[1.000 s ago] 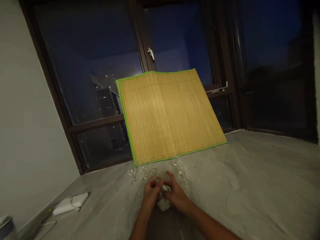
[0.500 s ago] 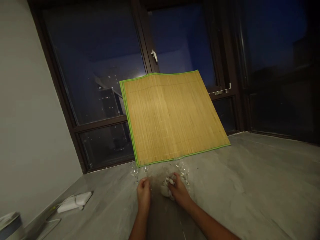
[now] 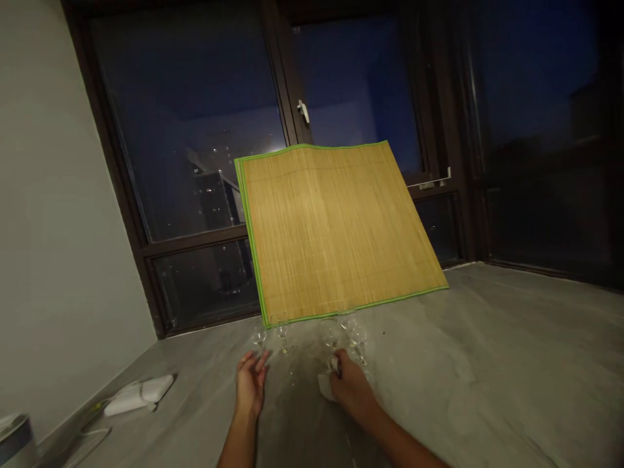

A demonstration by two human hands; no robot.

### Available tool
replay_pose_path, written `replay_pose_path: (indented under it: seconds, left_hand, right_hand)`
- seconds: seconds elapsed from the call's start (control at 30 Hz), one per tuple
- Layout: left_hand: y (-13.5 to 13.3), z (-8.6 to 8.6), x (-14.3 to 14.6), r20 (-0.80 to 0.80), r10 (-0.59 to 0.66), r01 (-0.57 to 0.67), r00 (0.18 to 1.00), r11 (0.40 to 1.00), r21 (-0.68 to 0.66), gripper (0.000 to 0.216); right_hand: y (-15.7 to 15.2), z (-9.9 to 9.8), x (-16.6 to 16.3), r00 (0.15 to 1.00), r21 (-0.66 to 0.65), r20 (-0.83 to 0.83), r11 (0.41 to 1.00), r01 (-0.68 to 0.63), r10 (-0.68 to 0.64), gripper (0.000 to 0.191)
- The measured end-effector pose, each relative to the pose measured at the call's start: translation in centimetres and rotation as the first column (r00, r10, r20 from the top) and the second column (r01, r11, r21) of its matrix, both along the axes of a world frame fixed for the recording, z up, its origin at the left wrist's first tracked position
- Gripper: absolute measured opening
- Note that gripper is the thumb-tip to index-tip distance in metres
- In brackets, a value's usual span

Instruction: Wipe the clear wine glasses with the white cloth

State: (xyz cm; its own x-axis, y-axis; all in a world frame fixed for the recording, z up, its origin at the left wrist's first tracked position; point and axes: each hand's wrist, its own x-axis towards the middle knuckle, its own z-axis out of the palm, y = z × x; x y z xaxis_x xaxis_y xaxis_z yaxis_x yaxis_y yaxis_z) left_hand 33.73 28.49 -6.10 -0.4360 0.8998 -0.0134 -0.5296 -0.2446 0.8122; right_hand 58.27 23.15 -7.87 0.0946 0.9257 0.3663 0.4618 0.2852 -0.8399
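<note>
My left hand [image 3: 251,385] hovers open over the grey stone surface [image 3: 487,377], its fingertips close to the two small stemmed glasses [image 3: 258,337] on the left. My right hand [image 3: 350,388] is closed around a white cloth [image 3: 325,387] and appears to touch the stem of a small glass [image 3: 330,338]. Two more stemmed glasses [image 3: 355,335] stand just right of it. All the glasses line up before a bamboo mat [image 3: 331,227] with green edging that leans on the dark window.
A white power adapter with cable [image 3: 139,394] lies at the left near the wall. A grey round container [image 3: 17,442] sits at the bottom left corner. A window handle [image 3: 303,112] shows above the mat. Dark windows surround the corner.
My hands have parted. The left has opened and moved left toward the left glasses. The right, keeping the cloth, has set a glass upright in the row.
</note>
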Motion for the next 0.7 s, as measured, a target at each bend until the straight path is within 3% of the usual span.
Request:
replay_pose_path:
  seconds: [0.1, 0.23, 0.5, 0.7]
  left_hand:
    - [0.3, 0.2, -0.3, 0.04, -0.049, 0.047, 0.998, 0.998, 0.046, 0.032]
    - [0.8, 0.5, -0.2, 0.078, -0.123, 0.119, 0.989, 0.992, 0.051, 0.036]
    - [1.2, 0.3, -0.1, 0.027, -0.133, 0.134, 0.991, 0.99, -0.045, 0.026]
    - [1.0, -0.3, 0.5, -0.098, -0.017, 0.002, 0.995, 0.989, -0.148, 0.017]
  right_hand:
    - [-0.6, 1.3, 0.2, 0.976, -0.082, 0.216, 0.997, 0.002, 0.016, 0.027]
    - [-0.5, 1.8, 0.2, 0.927, -0.137, 0.376, 0.99, 0.034, 0.02, 0.029]
    - [0.7, 1.4, 0.9, 0.899, -0.057, 0.435, 0.996, 0.075, -0.042, 0.032]
    - [1.0, 1.6, 0.9, 0.875, -0.076, 0.483, 0.995, 0.059, -0.015, 0.044]
